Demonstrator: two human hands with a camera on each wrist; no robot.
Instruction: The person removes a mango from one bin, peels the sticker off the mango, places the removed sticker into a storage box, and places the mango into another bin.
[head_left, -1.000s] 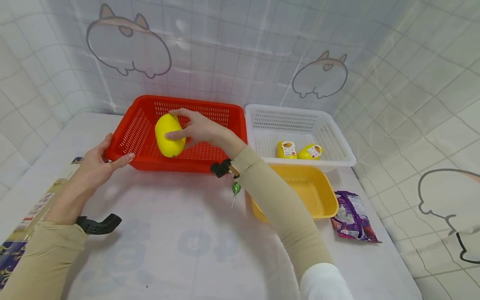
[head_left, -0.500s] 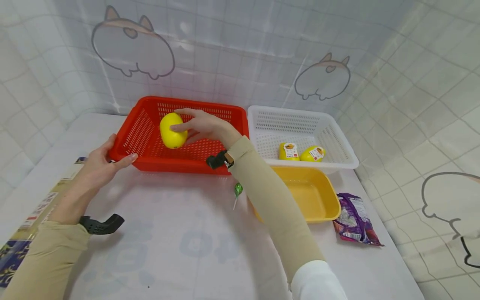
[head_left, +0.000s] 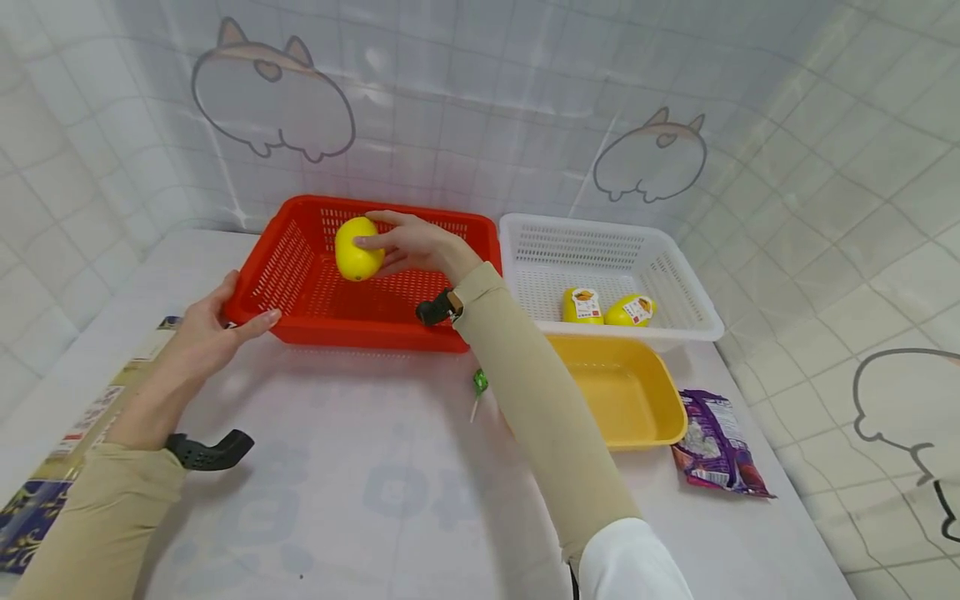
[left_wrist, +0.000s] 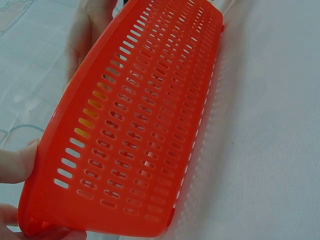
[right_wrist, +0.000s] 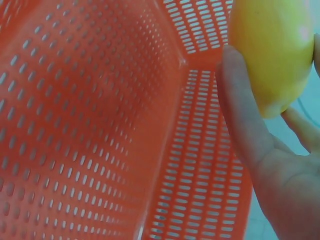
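**Lemon held over the far part of the red basket, left hand on the near-left corner**

Head view: right hand (head_left: 408, 246) grips the lemon (head_left: 357, 248), thumb on the near side, fingers over the top. The lemon sits above the far-left part of the red basket (head_left: 330, 329), inside the rim line and near the far wall; whether it touches the floor I cannot tell. Its long axis is close to upright, slightly tilted. Left hand (head_left: 206, 329) grips the basket's near-left corner, thumb along the front rim. The right hand is on the lemon; the left is well apart from it, a basket-length nearer the person.

Left wrist view: fingers (left_wrist: 17, 162) curl round the corner of the basket (left_wrist: 145, 125), pinching the wall.

Right wrist view: lemon (right_wrist: 272, 50) against the fingers (right_wrist: 240, 105), basket floor (right_wrist: 90, 115) below with a gap showing, a far corner of the basket straight behind it.
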